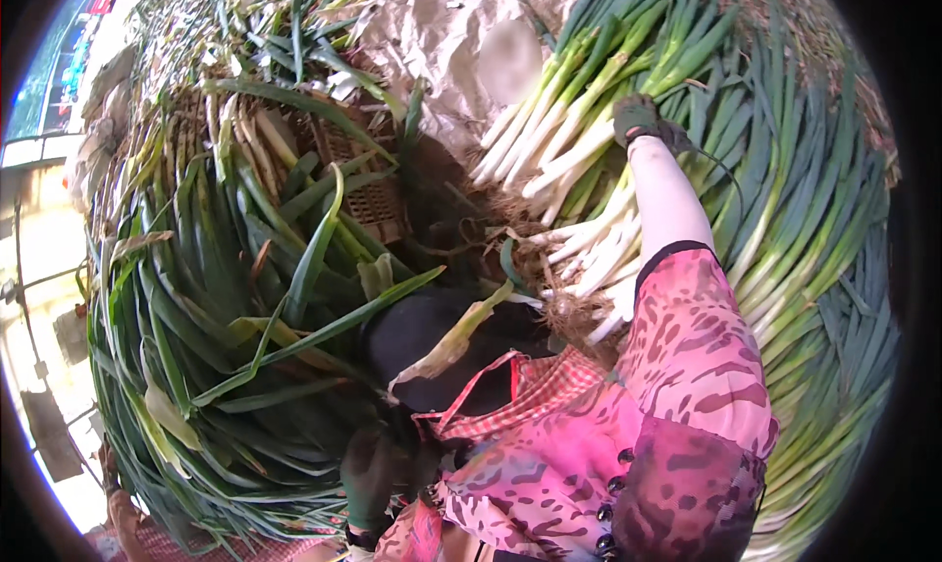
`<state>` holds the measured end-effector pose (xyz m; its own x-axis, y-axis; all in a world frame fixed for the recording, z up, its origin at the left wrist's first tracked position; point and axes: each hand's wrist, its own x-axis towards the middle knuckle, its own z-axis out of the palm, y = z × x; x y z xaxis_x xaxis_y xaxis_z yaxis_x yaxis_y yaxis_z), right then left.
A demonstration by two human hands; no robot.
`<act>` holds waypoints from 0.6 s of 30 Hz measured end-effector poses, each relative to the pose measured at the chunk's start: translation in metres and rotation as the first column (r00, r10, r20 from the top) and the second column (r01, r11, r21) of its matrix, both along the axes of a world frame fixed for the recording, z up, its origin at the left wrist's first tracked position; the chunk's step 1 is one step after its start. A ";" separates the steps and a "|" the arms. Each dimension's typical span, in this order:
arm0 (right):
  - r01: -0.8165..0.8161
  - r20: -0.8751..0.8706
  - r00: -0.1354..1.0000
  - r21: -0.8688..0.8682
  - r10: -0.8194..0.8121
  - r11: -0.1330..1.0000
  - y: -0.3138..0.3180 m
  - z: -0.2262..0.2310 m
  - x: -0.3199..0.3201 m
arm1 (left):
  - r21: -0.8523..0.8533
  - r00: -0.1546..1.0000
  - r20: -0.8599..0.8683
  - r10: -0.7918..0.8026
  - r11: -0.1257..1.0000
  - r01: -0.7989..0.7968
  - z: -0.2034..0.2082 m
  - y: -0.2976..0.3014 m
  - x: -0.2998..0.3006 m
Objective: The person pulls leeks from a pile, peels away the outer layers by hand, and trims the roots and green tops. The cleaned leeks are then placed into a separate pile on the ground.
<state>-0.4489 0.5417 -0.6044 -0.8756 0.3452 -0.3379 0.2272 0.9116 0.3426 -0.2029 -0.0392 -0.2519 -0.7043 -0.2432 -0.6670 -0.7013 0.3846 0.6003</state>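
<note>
My right hand (643,121), in a dark green glove, reaches out to the far heap of cleaned green onions (564,145). Its fingers are curled round a green onion (579,160) where the white stem turns green. Roots on these point toward me, leaves away. Low in the view, my left hand (368,479), gloved too, is beside the big pile of uncleaned green onions (226,297). Shade hides its fingers, so its grip cannot be made out. A withered yellowish leaf (451,346) lies over my dark-clad knee (412,336).
More cleaned green onions (814,219) curve along my right side. A woven basket (358,184) stands beyond my knees, partly covered by leaves. Pale crumpled sheeting (422,42) is spread at the far side, with leaf scraps (206,32) left of it. A red checked apron (540,390) covers my lap.
</note>
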 end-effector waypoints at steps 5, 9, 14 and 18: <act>0.164 0.003 0.986 0.009 -0.164 0.986 0.021 0.062 -0.010 | -0.005 0.993 -0.043 -0.107 0.994 0.106 -0.015 -0.012 0.008; 0.299 -0.188 0.947 0.227 -0.260 0.927 0.049 0.112 0.007 | -0.002 0.994 -0.047 -0.103 0.995 0.103 -0.021 -0.019 0.012; 0.275 -0.101 0.955 -0.059 -0.279 0.960 0.110 0.103 0.006 | 0.022 0.997 0.043 -0.057 0.998 0.056 -0.026 -0.034 0.020; 0.172 -0.289 0.942 -0.025 -0.172 0.985 0.109 0.079 0.013 | 0.075 0.995 0.067 -0.068 0.995 0.063 -0.012 -0.024 0.014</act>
<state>-0.4358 0.6512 -0.5256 -0.8627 0.4995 -0.0788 0.4700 0.8495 0.2397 -0.1885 -0.0637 -0.2641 -0.6685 -0.1468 -0.7291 -0.7170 0.3880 0.5792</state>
